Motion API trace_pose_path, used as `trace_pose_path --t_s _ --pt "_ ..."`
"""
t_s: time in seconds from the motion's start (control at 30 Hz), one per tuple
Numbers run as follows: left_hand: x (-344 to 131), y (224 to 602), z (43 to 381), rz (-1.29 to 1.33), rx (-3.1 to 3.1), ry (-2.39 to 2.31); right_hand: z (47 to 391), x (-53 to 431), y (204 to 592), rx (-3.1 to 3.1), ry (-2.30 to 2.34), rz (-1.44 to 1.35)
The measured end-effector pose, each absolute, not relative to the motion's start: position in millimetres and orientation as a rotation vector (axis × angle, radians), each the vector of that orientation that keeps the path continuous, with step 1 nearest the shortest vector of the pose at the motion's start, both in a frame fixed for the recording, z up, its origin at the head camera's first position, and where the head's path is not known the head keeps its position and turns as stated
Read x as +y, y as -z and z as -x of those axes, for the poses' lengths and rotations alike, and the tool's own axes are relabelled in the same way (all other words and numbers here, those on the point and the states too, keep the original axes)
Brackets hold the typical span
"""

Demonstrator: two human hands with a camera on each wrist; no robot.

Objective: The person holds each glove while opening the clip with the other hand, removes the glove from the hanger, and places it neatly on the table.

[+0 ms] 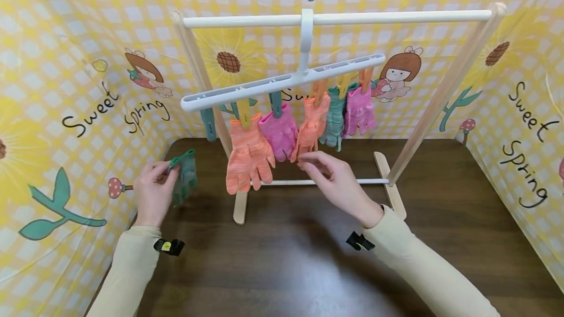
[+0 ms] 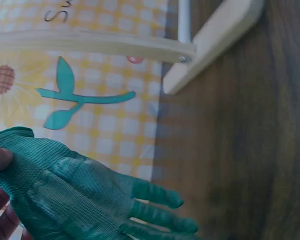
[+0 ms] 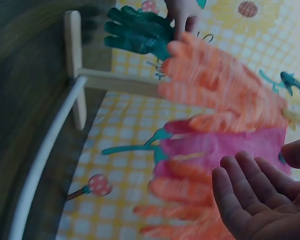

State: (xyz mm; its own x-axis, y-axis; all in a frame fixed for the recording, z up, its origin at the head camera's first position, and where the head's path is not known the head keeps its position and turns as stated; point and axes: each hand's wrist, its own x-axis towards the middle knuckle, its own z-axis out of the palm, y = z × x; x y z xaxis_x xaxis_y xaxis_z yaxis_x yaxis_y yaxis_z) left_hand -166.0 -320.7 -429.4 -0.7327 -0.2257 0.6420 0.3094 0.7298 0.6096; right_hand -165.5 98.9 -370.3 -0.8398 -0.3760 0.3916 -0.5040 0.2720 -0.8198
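Observation:
My left hand [image 1: 154, 192] pinches a green glove [image 1: 185, 175] by its cuff, left of the rack. In the left wrist view the green glove [image 2: 85, 190] hangs with its fingers pointing right, thumb over the cuff. My right hand [image 1: 337, 180] is in front of the hanging gloves, fingertips by the lower end of an orange glove [image 1: 314, 121]. The right wrist view shows this right hand [image 3: 265, 200] holding nothing, fingers extended and thumb apart. A grey hanger [image 1: 282, 82], tilted up to the right, also carries an orange glove [image 1: 248, 153] and a pink glove [image 1: 280, 133] on clothespins.
Farther right on the hanger are a teal glove [image 1: 335, 119] and another pink glove [image 1: 359, 111]. A teal clothespin [image 1: 208, 124] hangs bare at its left end. The hanger hooks over the white bar [image 1: 396, 16] of a wooden-legged rack on the dark table [image 1: 282, 263].

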Motion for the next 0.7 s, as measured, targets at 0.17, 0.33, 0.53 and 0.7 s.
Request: trace_pose_path --t_s 0.17,0.33,0.53,0.7 --pt "-322.9 440.2 167.8 0.081 -2.231 0.888 164.8 115.6 380.5 -2.468 -1.579 -0.762" --pt "-312.8 452.5 168.2 0.097 -2.333 0.763 164.2 130.0 391.3 -2.503 -1.532 -0.716" --pt "-297.8 462.6 165.8 0.175 -2.470 0.666 162.2 143.3 404.7 -2.554 -1.476 -0.683" --pt "-289.2 470.2 162.4 0.258 -2.614 0.580 160.0 151.8 413.7 -2.594 -1.453 -0.651"
